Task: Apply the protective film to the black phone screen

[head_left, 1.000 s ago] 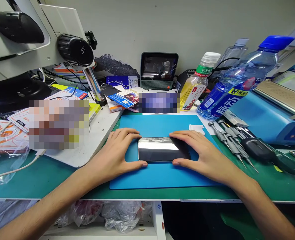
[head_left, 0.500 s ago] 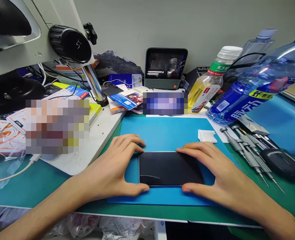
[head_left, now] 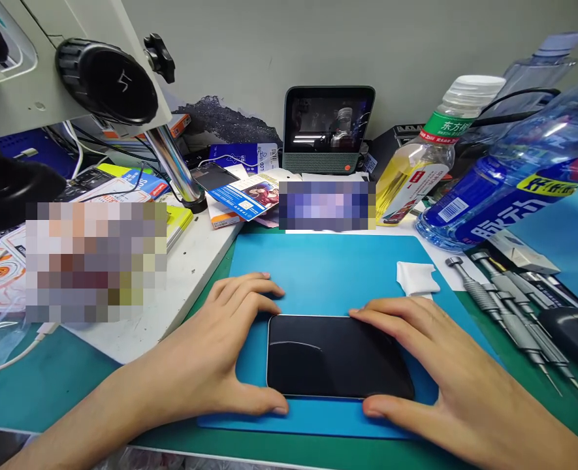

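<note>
A smartphone with a dark screen lies lengthwise across a blue work mat, screen up. My left hand holds its left end, the index fingertip at the far corner and the thumb along the near edge. At the other end, my right hand grips the phone between fingers on the far edge and a thumb on the near edge. Beyond my right hand sits a small white cloth, crumpled on the mat.
Screwdrivers lie at the right beside a black rounded object. Two drink bottles, one yellow-filled and one blue-labelled, stand behind them. A microscope stand rises from a white base on the left. A smart display stands behind.
The camera view has shifted, so the phone and mat appear lower and larger. Both hands keep nearly the same place at the phone's ends.
</note>
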Motion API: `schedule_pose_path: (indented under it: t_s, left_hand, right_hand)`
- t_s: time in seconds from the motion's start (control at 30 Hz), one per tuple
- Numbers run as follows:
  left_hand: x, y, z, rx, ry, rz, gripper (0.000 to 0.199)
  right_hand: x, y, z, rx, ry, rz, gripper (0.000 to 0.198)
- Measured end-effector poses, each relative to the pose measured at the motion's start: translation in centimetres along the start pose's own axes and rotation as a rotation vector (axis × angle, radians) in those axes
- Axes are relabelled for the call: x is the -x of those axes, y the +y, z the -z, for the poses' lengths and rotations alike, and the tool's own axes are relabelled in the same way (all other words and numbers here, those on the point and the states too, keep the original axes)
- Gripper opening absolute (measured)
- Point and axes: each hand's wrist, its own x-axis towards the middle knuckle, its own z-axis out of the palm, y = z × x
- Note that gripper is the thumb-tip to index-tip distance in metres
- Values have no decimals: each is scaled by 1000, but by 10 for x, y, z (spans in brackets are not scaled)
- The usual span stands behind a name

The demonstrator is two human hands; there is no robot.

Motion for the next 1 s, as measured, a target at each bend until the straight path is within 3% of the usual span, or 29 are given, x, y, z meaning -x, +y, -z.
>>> schedule_pose_path:
  t_s: [1.0]
  left_hand:
    - [-2, 3, 1, -41, 25, -58, 67]
  right_hand:
    - [-3, 1, 0, 13, 6, 31, 71]
